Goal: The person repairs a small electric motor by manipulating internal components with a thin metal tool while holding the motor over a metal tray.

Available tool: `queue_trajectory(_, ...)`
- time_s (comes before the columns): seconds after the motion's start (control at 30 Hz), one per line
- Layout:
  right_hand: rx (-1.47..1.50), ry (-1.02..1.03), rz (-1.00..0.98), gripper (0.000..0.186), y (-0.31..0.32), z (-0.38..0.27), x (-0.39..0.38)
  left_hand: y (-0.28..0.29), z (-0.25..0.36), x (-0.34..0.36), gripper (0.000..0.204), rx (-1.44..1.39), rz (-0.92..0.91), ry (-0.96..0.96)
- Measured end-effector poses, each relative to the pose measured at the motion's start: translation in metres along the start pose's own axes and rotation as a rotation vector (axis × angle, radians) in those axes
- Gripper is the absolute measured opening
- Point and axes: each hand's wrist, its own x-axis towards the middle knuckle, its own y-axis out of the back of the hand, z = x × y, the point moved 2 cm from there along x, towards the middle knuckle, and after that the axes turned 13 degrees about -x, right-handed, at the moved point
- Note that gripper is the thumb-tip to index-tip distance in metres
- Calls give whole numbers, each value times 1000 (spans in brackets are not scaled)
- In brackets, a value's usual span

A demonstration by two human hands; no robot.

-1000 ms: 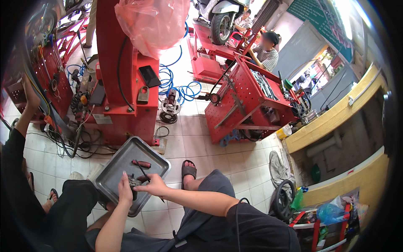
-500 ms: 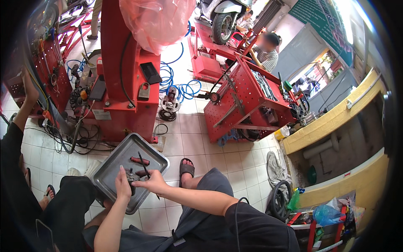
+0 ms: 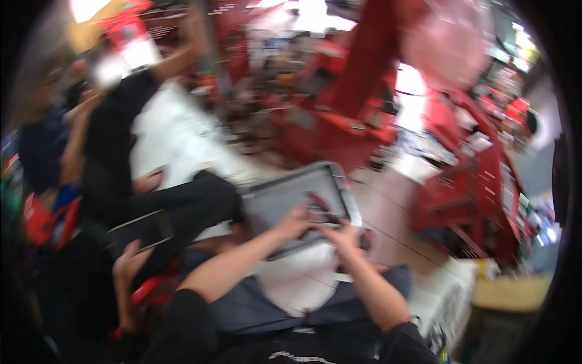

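Observation:
The whole view is smeared by motion. My left hand (image 3: pixel 294 221) is closed on a small dark metal part (image 3: pixel 318 213) over the grey metal tray (image 3: pixel 260 197). My right hand (image 3: pixel 338 235) is closed around the same part from the right, and a thin dark shape by it is too blurred to tell. A short reddish piece lies in the tray just beyond the hands, indistinct.
At the left a co-worker's hand (image 3: pixel 128 262) holds a dark phone (image 3: pixel 142 227); other people (image 3: pixel 112 115) are behind. Red workshop stands (image 3: pixel 327 139) rise beyond the tray, with a red perforated cart (image 3: pixel 461 200) at right and a pink plastic bag (image 3: pixel 445 36) above.
My view has swung sharply left and blurred; the tray and hands appear further right, and more of the people at the left shows. Both hands stay on the dark part.

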Motion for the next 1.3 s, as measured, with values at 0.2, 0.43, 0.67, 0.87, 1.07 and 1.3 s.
queue_trajectory(0.2,-17,35,-121,62,-5,-39,-5,12,-8,2,107,264,-81,-232)
queue_trajectory(0.43,-317,42,-164,56,7,-21,-2,-3,-9,-1,80,526,26,-170)
queue_trajectory(0.67,-62,121,-181,87,15,-38,2,-12,-1,4,82,510,124,-186)
queue_trajectory(0.87,-102,96,-84,73,12,-34,11,-9,3,13,81,441,109,-203)
queue_trajectory(1.07,-5,115,-46,78,19,-29,4,-15,9,11,82,482,87,-141)
queue_trajectory(1.3,-2,174,-63,76,13,-29,5,-17,23,6,83,527,82,-250)
